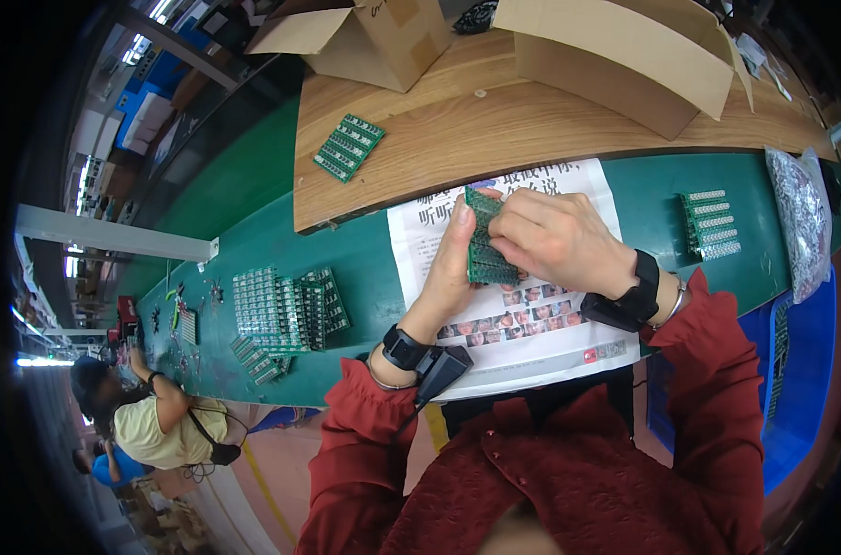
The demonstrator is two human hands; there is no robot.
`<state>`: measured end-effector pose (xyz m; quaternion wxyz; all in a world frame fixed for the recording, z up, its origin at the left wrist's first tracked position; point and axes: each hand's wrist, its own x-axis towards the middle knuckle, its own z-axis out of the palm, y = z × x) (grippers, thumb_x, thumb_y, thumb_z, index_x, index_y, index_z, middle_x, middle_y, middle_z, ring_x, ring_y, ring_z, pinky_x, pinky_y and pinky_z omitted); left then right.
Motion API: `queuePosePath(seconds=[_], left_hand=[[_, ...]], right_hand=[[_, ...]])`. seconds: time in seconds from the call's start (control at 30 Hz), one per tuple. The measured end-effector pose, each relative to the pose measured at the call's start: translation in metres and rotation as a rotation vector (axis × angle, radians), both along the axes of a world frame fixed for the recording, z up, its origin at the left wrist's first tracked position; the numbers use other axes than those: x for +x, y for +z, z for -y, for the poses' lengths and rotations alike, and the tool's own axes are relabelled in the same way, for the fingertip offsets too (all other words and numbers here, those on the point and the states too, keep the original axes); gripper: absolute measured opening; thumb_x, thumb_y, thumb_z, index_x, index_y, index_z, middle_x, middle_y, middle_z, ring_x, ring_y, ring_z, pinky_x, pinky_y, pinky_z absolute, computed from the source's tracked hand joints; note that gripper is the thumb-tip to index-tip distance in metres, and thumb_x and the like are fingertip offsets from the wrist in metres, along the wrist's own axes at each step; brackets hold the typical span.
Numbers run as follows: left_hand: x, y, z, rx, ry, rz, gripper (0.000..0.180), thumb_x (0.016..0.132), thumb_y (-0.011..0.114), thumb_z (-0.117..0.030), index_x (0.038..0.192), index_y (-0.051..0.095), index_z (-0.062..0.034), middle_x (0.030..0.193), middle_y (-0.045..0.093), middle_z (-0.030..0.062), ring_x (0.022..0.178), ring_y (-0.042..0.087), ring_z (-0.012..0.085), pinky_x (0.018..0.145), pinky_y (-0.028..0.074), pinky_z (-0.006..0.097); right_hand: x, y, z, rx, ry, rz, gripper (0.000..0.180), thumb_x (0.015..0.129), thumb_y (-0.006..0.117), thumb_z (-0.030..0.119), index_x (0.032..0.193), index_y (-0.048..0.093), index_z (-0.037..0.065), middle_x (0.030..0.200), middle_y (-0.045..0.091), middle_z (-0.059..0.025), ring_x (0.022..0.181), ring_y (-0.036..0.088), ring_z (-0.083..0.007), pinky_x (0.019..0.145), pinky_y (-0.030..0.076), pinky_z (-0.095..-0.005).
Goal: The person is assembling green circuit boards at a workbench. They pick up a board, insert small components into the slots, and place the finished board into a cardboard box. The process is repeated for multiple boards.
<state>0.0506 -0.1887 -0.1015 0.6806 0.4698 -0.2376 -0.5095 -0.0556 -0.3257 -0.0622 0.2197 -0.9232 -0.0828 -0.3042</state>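
Observation:
A green circuit board panel (487, 248) stands on edge between my two hands, over a sheet of newspaper (540, 324) on the green bench. My left hand (450, 268) grips its left edge from below. Pressed against the board's right side are the fingers of my right hand (554, 239). Both wrists carry black bands, and both sleeves are dark red.
A stack of green boards (282, 310) lies at the left of the bench. One board (348, 147) rests on the wooden shelf (494, 129). Cardboard boxes (624, 55) stand behind. A board with white parts (712, 224) and a silvery bag (801, 217) sit right. A seated person (157, 416) works at far left.

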Motion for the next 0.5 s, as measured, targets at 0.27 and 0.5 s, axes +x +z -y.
queuePosePath(seconds=[0.27,0.5], left_hand=[[0.0024,-0.0070,0.0011,-0.019,-0.016,0.156,0.054,0.098,0.030,-0.052,0.124,0.042,-0.0064,0.102,0.052,0.0074,0.089,0.055,0.0120,0.072,0.049,0.025],[-0.0001,-0.0043,0.0030,-0.031,0.008,0.134,0.053,0.099,0.029,-0.050,0.124,0.042,-0.0046,0.104,0.052,0.0075,0.097,0.053,0.0122,0.082,0.046,0.025]], right_hand=[[0.0000,0.0007,0.0047,0.045,0.054,-0.049,0.013,0.073,0.065,0.008,0.078,0.053,0.005,0.078,0.055,-0.0070,0.068,0.060,-0.0252,0.051,0.048,-0.0377],[0.0036,-0.0032,0.0050,-0.009,0.073,0.023,0.015,0.070,0.065,0.008,0.074,0.051,0.005,0.073,0.052,-0.0067,0.065,0.059,-0.0246,0.050,0.047,-0.0370]])
